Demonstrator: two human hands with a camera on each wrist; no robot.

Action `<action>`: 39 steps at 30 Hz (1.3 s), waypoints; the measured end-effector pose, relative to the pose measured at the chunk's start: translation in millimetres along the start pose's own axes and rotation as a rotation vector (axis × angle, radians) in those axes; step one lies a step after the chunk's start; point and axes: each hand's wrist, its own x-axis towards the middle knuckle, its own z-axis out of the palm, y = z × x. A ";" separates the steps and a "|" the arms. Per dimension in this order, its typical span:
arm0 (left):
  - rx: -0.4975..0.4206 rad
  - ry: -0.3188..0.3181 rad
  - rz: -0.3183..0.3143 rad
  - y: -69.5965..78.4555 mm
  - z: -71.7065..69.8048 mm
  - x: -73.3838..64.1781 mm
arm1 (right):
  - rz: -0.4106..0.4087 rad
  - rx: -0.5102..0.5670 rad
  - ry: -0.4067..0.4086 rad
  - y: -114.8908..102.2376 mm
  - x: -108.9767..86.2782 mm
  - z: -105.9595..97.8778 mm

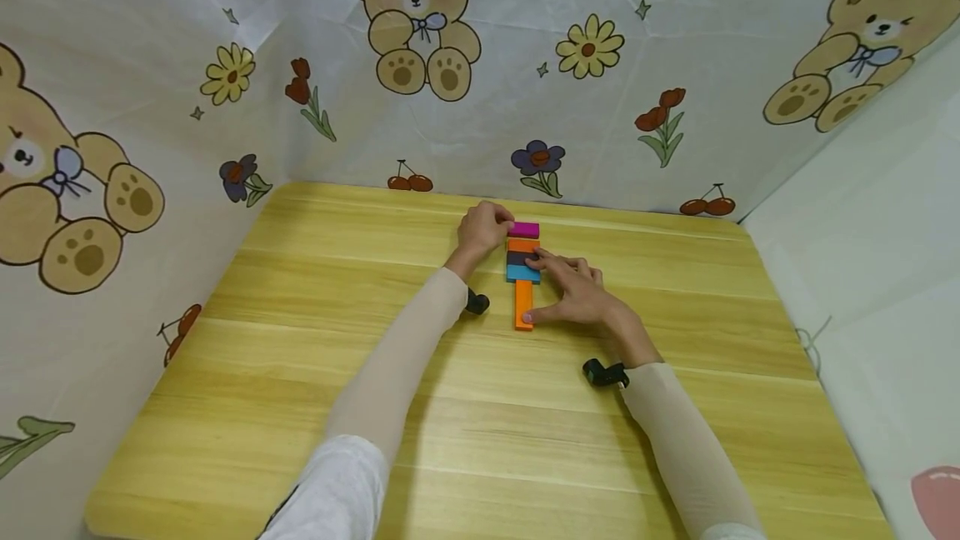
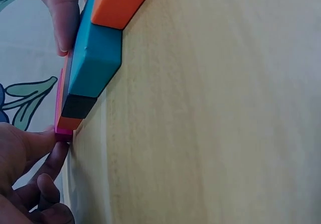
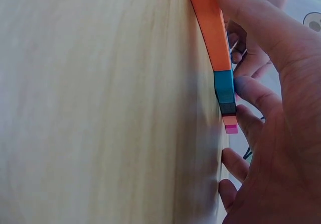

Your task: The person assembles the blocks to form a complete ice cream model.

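Observation:
Several coloured blocks lie in a row on the wooden table. In the head view my left hand (image 1: 482,232) pinches the left end of a magenta block (image 1: 527,230) at the far end. Nearer me, an orange block (image 1: 521,245), a dark block (image 1: 517,258) and a blue block (image 1: 522,273) lie crosswise, side by side. A second orange block (image 1: 523,298) points lengthwise toward me from the blue one. My right hand (image 1: 581,294) is spread over the row's right side, its thumb on the lengthwise block and fingertips touching the crosswise ones.
The table (image 1: 480,432) meets a bear-print cloth (image 1: 495,132) along its back edge, just beyond the magenta block. A white wall (image 1: 885,273) stands on the right. Small black cameras (image 1: 604,373) sit at both wrists.

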 end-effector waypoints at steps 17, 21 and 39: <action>0.006 -0.032 0.029 -3.3 -1.7 -10.2 | 0.006 -0.003 0.003 -0.7 -1.1 2.0; 0.010 -0.035 0.040 -3.8 -2.3 -9.1 | 0.003 0.004 0.006 -0.7 -1.7 2.0; -0.049 -0.020 0.053 -14.0 0.9 -15.9 | -0.007 -0.009 -0.011 -7.3 -2.6 5.3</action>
